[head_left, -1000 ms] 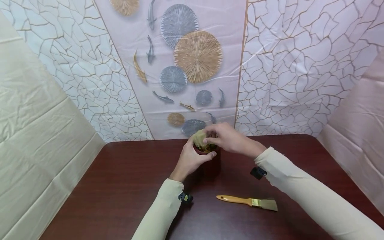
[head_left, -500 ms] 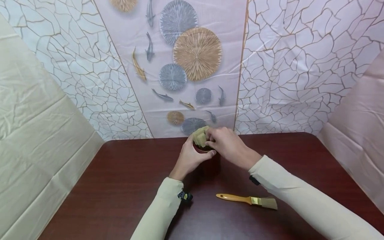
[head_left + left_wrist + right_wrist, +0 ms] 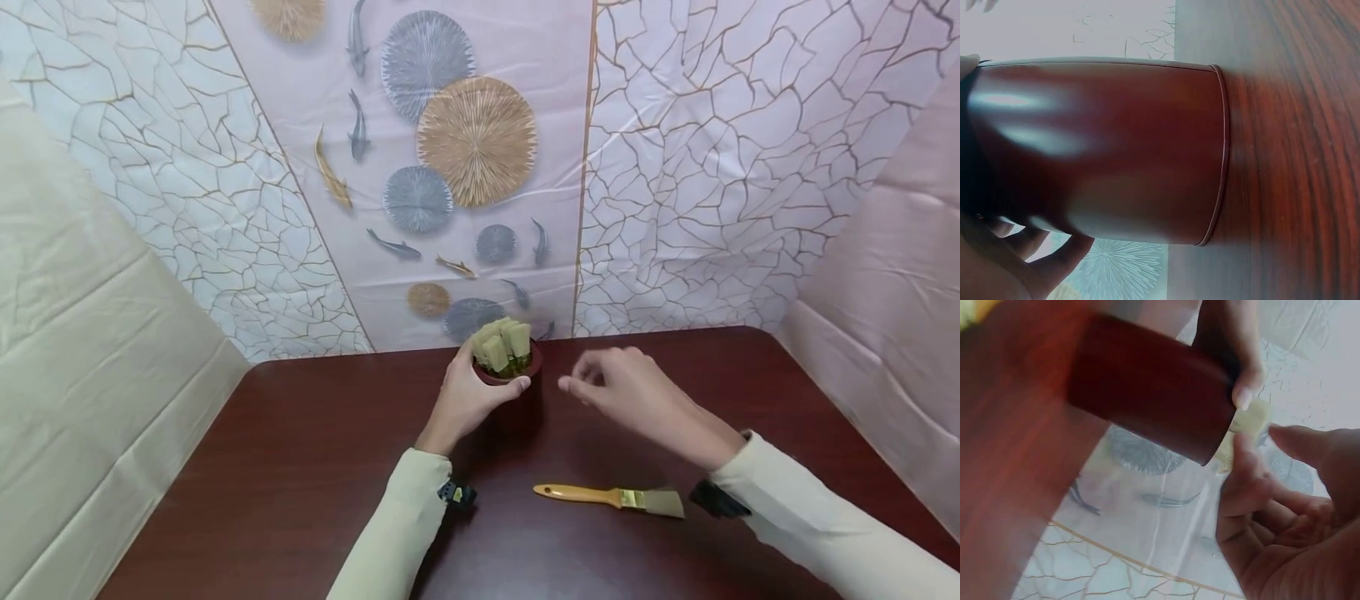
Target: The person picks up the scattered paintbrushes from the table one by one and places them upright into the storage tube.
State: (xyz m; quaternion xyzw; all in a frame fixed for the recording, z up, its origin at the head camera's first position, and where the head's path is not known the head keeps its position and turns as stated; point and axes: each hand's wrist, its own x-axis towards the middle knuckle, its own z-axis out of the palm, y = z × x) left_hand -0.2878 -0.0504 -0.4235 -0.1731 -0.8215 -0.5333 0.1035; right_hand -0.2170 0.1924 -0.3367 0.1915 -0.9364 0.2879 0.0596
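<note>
A dark red, leather-look cylindrical holder [image 3: 1104, 150] stands upright near the table's back edge. My left hand [image 3: 468, 396] grips it near the rim, with the thumb on the near side. Several flat paintbrushes stand in the holder, their pale bristles [image 3: 495, 350] upward and their handles hidden inside. My right hand [image 3: 626, 383] is to the right of the holder, apart from it, its fingers loosely bent and holding nothing. Nearer the front lies another paintbrush [image 3: 611, 497] with an orange-yellow handle, its bristles toward the right.
The dark reddish-brown wooden table [image 3: 300, 475] extends around the holder. Behind it hangs a patterned cloth [image 3: 480, 142] with printed discs and fish. Plain pale cloth [image 3: 90, 333] covers the left side, and similar cloth stands on the right.
My right hand has left the paintbrush bristles at the holder's top and moved right. The bristles now show fully. My left hand stays on the holder; the head view has shifted slightly.
</note>
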